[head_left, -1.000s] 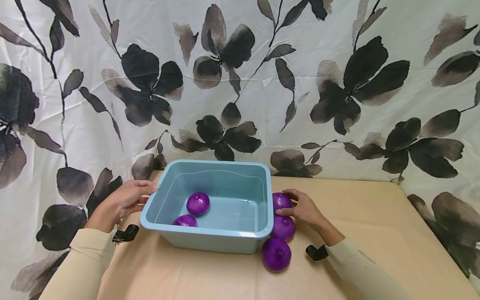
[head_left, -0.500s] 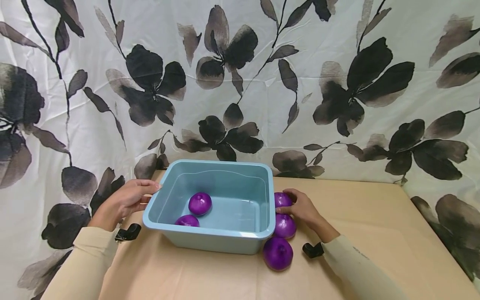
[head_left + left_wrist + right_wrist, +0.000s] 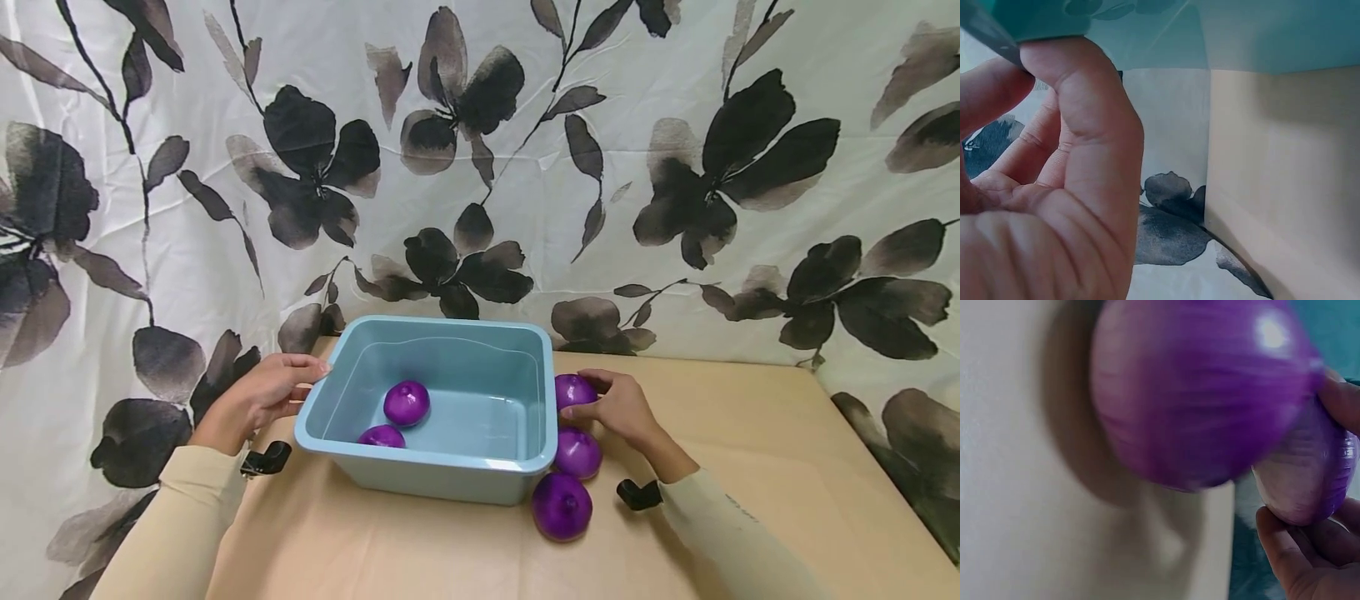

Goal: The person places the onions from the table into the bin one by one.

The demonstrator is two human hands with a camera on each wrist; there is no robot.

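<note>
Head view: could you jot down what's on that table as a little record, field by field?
Container: light blue plastic tub
Inside tub: two purple onions
Outside tub: three purple onions along its right side, nearest one
Left hand: grips the tub's left rim
Right hand: holds the farthest onion of the three
Surface: tan table
Backdrop: white floral cloth

Left hand [image 3: 258, 398] pinches, thumb up; right hand [image 3: 622, 408] curls, seemingly gripping.
</note>
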